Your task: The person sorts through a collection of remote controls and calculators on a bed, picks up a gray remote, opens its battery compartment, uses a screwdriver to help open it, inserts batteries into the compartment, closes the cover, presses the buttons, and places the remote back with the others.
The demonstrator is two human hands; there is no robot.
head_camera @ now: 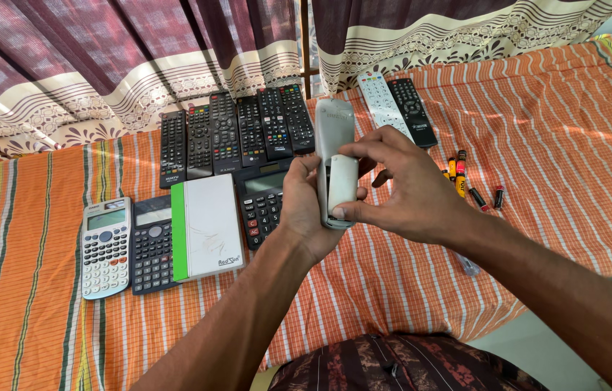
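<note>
I hold a grey remote control point(334, 127) upright and back side up over the striped table. My left hand point(302, 206) wraps around its lower part from the left. My right hand point(407, 185) comes in from the right, thumb and fingers pressed on the pale battery cover point(342, 185) near the remote's bottom end. Several loose batteries point(465, 177), red, yellow and black, lie on the cloth just to the right of my hands.
A row of several black remotes point(237, 134) lies at the back, with a white remote point(380, 101) and a black one point(412, 110) further right. Calculators point(105, 246) and a white-and-green book point(207, 226) rest at the left on the orange striped cloth point(567, 145). Curtains hang behind.
</note>
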